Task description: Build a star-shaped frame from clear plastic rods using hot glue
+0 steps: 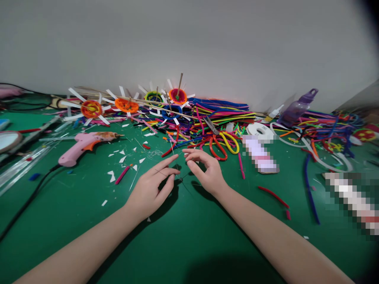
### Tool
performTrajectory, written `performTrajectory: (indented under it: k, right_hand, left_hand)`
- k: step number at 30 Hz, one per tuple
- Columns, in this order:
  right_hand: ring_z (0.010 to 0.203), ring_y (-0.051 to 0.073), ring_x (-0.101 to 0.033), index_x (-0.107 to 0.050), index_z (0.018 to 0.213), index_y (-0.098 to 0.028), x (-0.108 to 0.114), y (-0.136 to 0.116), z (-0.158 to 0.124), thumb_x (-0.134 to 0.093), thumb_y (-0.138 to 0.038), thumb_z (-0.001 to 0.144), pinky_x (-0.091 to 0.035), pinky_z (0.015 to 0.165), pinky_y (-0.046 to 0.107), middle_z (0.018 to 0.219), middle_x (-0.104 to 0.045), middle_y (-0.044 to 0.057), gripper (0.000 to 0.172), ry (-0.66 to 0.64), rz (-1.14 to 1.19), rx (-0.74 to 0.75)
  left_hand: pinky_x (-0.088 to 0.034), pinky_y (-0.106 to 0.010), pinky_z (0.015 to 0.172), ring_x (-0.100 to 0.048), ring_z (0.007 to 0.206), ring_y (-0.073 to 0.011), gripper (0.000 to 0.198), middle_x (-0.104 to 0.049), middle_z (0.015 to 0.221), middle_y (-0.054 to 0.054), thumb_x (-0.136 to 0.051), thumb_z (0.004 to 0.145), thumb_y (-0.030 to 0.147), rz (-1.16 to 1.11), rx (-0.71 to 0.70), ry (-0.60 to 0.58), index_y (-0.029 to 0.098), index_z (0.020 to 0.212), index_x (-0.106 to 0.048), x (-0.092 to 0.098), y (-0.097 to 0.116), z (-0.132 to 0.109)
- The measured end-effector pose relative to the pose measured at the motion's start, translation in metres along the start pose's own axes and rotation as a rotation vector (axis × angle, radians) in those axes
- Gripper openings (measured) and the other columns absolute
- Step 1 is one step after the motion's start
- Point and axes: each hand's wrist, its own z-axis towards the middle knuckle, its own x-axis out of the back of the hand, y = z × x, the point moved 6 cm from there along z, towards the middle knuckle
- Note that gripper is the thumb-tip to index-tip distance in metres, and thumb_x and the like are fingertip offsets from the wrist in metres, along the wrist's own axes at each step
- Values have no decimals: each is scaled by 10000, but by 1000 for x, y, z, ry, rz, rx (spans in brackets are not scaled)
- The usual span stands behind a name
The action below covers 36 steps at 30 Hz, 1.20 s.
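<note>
Several thin wires, hard to make out, cross between my two hands low over the green table. My left hand is left of them, index finger stretched out, thumb and middle fingertip close together at the crossing point; one fine wire runs across its fingers. On the other side, my right hand has its fingers bent and apart, thumb away from the index finger, with its tips beside the upper wire ends. No thing shows in its grasp. Beyond it lie scissors with red and yellow handles.
A pink glue gun with a black cord lies left, near white paper scraps. Round orange pieces with white strips and pipe cleaners line the wall. A white spool and purple bottle are at right.
</note>
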Motion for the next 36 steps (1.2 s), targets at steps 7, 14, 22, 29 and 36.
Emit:
performTrajectory:
  k: [7,14,22,29,36]
  right_hand:
    - [1115,183,-557,-603,1043,-246,-4,-1,1,-529,-290,863,-487,866,352,1170,-622,52,199,-70,11,62]
    - [1158,188,-524,-584,1137,-270,-10,-4,3,-523,-314,874,-449,953,375,1218,-585,49,274,-186,-9,98]
    - [1213,180,-476,-519,1227,-303,-13,-4,4,-533,-331,875,-404,1019,395,1275,-536,39,354,-256,8,125]
    - [1252,179,-437,-491,1265,-331,-16,-3,6,-539,-343,870,-457,962,367,1327,-497,25,398,-318,41,94]
    - [1257,184,-435,-527,1245,-332,-16,2,9,-546,-340,868,-464,948,352,1332,-494,23,377,-323,122,62]
  left_hand:
    - [-433,-408,1019,-497,1220,-205,225,-490,1361,-68,-436,876,236,4,1,-6,210,1011,-614,-1,-1,-1]
    - [-465,-392,986,-526,1191,-212,223,-517,1335,-81,-438,872,235,14,-19,14,197,992,-622,1,1,0]
    - [-453,-387,1004,-505,1216,-214,222,-523,1330,-88,-441,873,238,30,-20,19,187,994,-620,0,0,0]
    - [-437,-387,1022,-487,1234,-218,222,-524,1327,-94,-447,871,239,26,-23,20,176,997,-618,-1,0,-1]
    - [-421,-378,1036,-482,1238,-198,224,-505,1347,-77,-440,878,235,22,-30,8,187,1007,-617,-1,0,1]
